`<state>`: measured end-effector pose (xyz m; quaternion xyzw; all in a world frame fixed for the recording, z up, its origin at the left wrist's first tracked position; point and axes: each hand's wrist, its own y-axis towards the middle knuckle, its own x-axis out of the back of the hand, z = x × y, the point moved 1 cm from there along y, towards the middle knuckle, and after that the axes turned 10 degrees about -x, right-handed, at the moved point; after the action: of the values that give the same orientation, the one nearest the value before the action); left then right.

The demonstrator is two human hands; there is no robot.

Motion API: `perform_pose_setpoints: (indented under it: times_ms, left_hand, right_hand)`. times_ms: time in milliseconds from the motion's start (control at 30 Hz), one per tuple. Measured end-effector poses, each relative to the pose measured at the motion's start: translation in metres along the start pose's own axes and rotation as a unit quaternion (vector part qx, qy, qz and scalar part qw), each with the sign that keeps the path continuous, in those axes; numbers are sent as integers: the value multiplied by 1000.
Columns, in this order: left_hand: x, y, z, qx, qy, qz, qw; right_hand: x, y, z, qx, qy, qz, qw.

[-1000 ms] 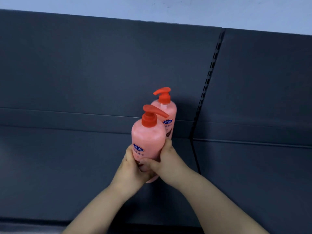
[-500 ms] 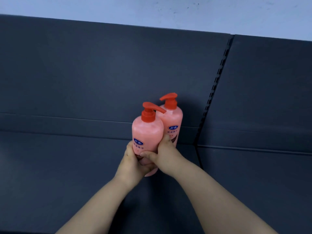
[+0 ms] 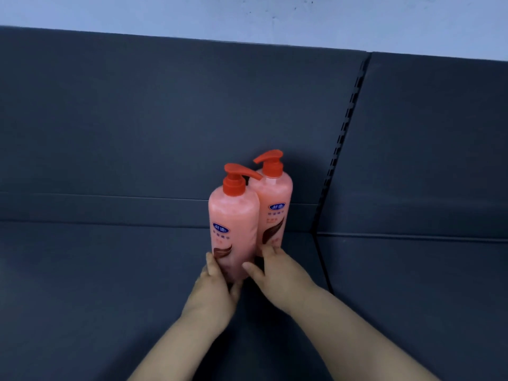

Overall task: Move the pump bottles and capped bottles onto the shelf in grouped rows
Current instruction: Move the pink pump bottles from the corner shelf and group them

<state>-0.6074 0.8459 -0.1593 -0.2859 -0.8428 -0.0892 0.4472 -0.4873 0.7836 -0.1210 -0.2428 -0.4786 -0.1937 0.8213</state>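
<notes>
Front bottle (image 3: 233,215) and rear bottle (image 3: 275,199), 2 pink pumps, are standing touching on the shelf (image 3: 110,270). Left hand (image 3: 213,294) and right hand (image 3: 279,273) are gripping the front bottle's base.

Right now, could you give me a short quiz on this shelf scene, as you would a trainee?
1. True or false: the front bottle has a blue pump.
2. How many bottles are in view? A one, B two, C four.
3. Fill in: the left hand holds the ___ bottle near its base.
Key: 1 false, its pump is red. 2 B, the front bottle and the rear bottle. 3 front.
</notes>
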Motion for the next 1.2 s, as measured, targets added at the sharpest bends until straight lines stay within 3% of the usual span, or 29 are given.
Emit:
perform_pose_setpoints:
  times_ms: [67,167,333,467,800,967,1200]
  left_hand:
    - [1,-12,-7,-4,119,28,993]
    - [11,-26,-32,-39,230,8,972]
    - [15,-44,-88,-187,281,-104,935]
    - [-14,-52,-129,-295,278,-140,903]
    - [-147,-132,-308,-447,246,-5,860]
    - [-212,-181,-381,-525,215,11,824]
    - [-272,-210,-442,-570,220,55,790]
  right_hand:
    - [5,-4,-11,13,-1,-2,1000]
    - [14,-16,-27,36,-8,-19,999]
    - [42,-42,-60,60,4,-51,997]
    - [73,-75,-112,58,-3,-85,995]
    - [150,-203,-322,-80,-57,-143,985]
    - [165,-274,-423,-148,39,-164,974]
    - [172,-333,-505,-222,79,-177,956]
